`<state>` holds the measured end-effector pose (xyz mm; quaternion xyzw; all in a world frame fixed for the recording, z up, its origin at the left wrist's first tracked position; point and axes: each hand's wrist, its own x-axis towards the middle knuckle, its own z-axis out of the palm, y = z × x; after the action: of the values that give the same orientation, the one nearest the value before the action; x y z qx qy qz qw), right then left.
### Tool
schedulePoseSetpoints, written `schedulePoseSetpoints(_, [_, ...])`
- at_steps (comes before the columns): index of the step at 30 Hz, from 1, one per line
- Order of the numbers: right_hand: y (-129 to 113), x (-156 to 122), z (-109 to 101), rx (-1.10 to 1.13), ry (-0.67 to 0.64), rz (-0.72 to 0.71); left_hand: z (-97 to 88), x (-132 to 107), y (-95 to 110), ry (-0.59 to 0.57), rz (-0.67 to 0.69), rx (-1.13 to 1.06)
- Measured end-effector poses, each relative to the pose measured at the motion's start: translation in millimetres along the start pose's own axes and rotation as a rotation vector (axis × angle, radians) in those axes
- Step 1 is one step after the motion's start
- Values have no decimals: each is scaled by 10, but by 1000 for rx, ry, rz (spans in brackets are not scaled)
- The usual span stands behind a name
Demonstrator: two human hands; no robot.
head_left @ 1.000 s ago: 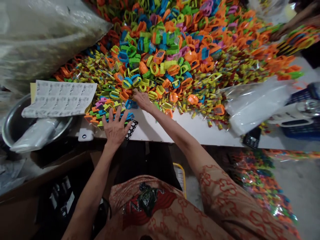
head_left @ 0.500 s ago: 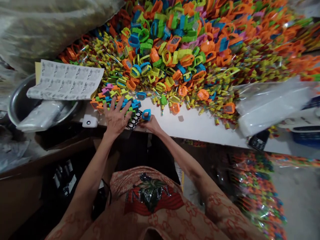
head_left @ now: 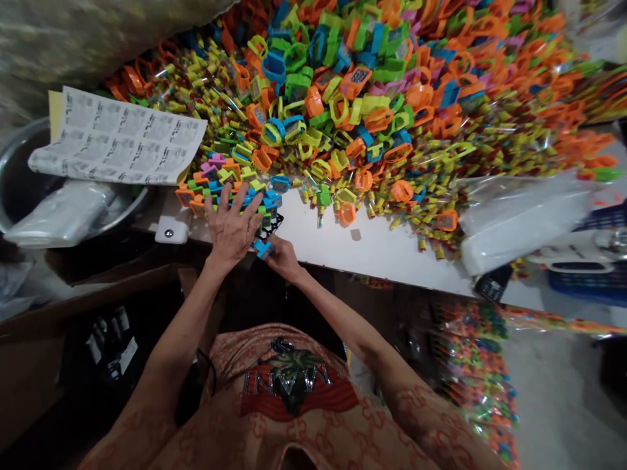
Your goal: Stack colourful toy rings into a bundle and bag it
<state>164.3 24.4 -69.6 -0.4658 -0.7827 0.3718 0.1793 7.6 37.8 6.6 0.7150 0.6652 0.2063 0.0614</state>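
The left hand [head_left: 231, 225] lies flat, fingers spread and unclenched, on a row of toy watches [head_left: 223, 186] set on a black rack [head_left: 270, 227] at the desk's [head_left: 372, 251] near edge; the hand hides most of the rack. Touching its thumb side, the right hand [head_left: 281, 256] pinches a blue watch [head_left: 263, 249] just over that edge (the fingertips are too small to make out closely). Beyond the row a heap of watches [head_left: 372, 85] covers the desk's far side and runs off the top of the view. Toward the desk's left end a printed sheet [head_left: 117, 138] overlaps a metal bowl [head_left: 12, 189], cut off at the left. At the right end lies a clear bag [head_left: 519, 215], its contents unreadable.
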Motion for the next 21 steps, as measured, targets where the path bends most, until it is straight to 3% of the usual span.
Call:
schedulePoseSetpoints(5, [-137,29,-34,-121,-21,37,-79,-9,-44,3,39,-36])
schedulePoseSetpoints(9, [-29,219,-491,-14,-186,-23,-72,-218,-32,88,138,-10])
schedulePoseSetpoints(11, [73,446,-778,-113,-110,47,-12,-344,3,116,185,6])
schedulePoseSetpoints(13, [168,726,-993,-333,76,163,64,-423,34,108,197,16])
schedulePoseSetpoints(16, [282,1077,-1119,-565,99,204,153,-432,37,98,181,19])
schedulePoseSetpoints(19, [394,1159,-1145,-562,125,182,187,-399,-19,133,217,16])
schedulePoseSetpoints(21, [463,1048,-1168,-388,218,157,192,-393,-68,160,266,16])
